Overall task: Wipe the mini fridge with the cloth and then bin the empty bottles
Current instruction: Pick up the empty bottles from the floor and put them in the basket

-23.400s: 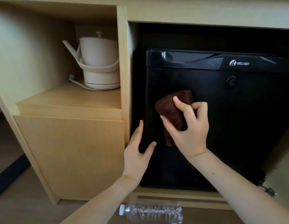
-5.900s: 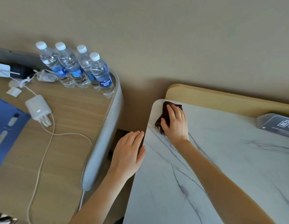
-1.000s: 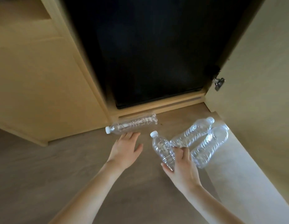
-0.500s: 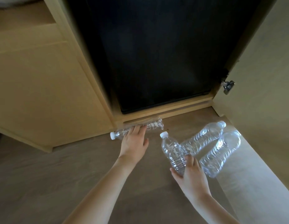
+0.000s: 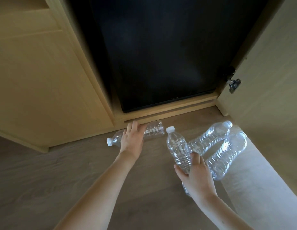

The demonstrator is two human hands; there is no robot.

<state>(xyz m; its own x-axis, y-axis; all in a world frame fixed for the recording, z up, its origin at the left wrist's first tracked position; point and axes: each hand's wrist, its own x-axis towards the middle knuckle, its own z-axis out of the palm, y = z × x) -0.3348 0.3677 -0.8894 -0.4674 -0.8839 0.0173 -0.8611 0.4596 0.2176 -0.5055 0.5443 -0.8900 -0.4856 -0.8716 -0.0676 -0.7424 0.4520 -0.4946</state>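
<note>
Several empty clear bottles with white caps are on the wooden floor before the black mini fridge (image 5: 161, 52). My right hand (image 5: 196, 178) grips one bottle (image 5: 177, 149) by its lower half and holds it up, cap pointing away from me. My left hand (image 5: 132, 138) lies over the middle of a bottle (image 5: 153, 130) that rests on its side against the cabinet's base, fingers wrapped over it. Two more bottles lie side by side to the right, one (image 5: 210, 138) nearer the fridge and one (image 5: 227, 155) beside the cabinet door. The cloth is out of view.
The fridge sits in a light wooden cabinet (image 5: 36, 80). Its open door (image 5: 269, 80) stands at the right, with a metal hinge (image 5: 234, 84) on its inner face. A raised wooden plinth (image 5: 169, 110) runs under the fridge. Grey-brown floor (image 5: 44, 188) stretches to the left.
My left hand has reached forward and come down over the lying bottle by the plinth. My right hand has kept its bottle lifted; the other two bottles have not moved.
</note>
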